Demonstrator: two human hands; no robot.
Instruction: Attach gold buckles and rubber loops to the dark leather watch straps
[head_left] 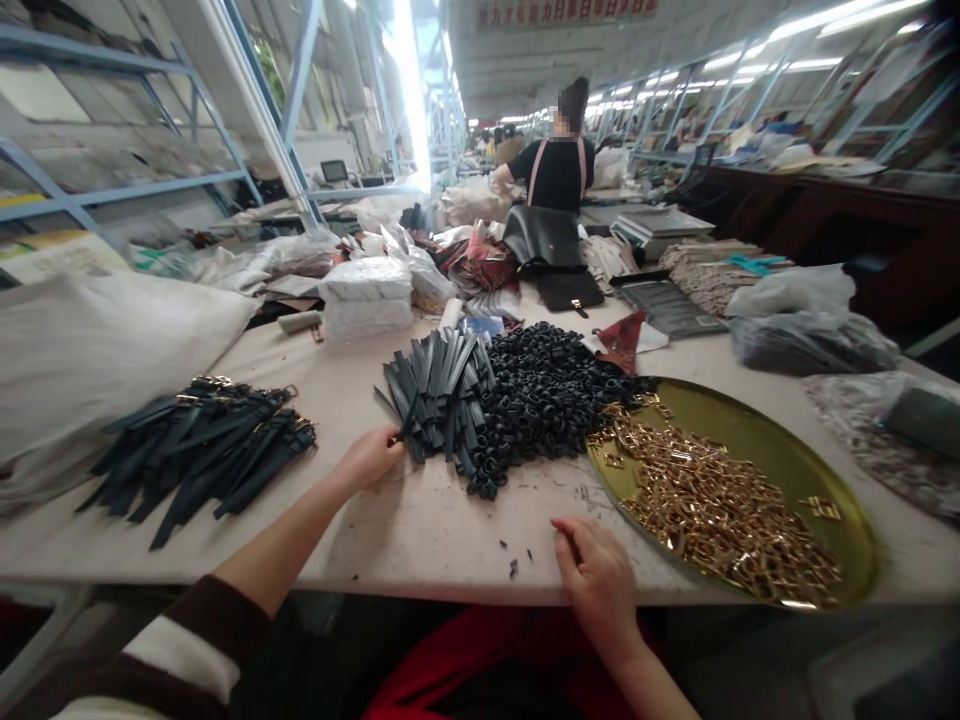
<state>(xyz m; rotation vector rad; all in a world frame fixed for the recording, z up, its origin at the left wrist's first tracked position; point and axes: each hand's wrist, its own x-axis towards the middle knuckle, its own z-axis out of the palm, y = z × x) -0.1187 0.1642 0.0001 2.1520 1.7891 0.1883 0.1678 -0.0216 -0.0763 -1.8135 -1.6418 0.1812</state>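
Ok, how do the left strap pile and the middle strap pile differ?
The left strap pile shows gold buckles; the middle strap pile shows none. The left strap pile lies apart from the black loops; the middle strap pile sits against them. Both are dark strips on the table.

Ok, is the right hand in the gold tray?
No, the right hand is over the table edge, beside the gold tray.
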